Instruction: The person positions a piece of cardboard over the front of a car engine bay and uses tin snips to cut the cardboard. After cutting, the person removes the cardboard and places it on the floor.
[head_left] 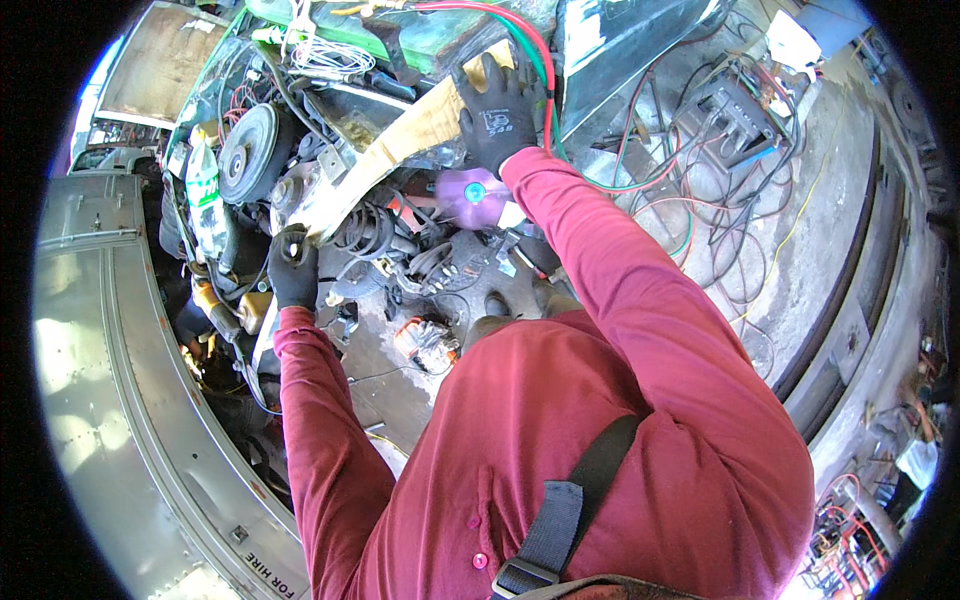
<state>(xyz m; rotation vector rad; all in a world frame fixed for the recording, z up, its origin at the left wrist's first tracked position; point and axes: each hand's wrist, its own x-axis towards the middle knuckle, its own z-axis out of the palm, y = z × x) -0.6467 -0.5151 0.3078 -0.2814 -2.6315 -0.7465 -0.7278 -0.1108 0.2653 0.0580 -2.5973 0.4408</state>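
Note:
A curved tan strip (405, 135) with a pale edge runs slantwise over the open wheel area of a vehicle. My right hand (492, 125), in a black glove, lies on its far end with the fingers spread. My gloved left hand (293, 268) is closed at the near end, where the strip meets the fingers; a small bright spot shows between them. Beneath the strip are a dark coil spring (362, 232) and other suspension parts. A purple fan (472, 198) with a teal hub, its blades blurred, stands below my right wrist.
A clear bottle (203, 195) with a green label stands near a round black wheel-like part (247, 152). An orange tool (425, 343) lies on the floor. Cables surround a dark box (730, 122) at right. A silver vehicle body (110, 330) flanks my left.

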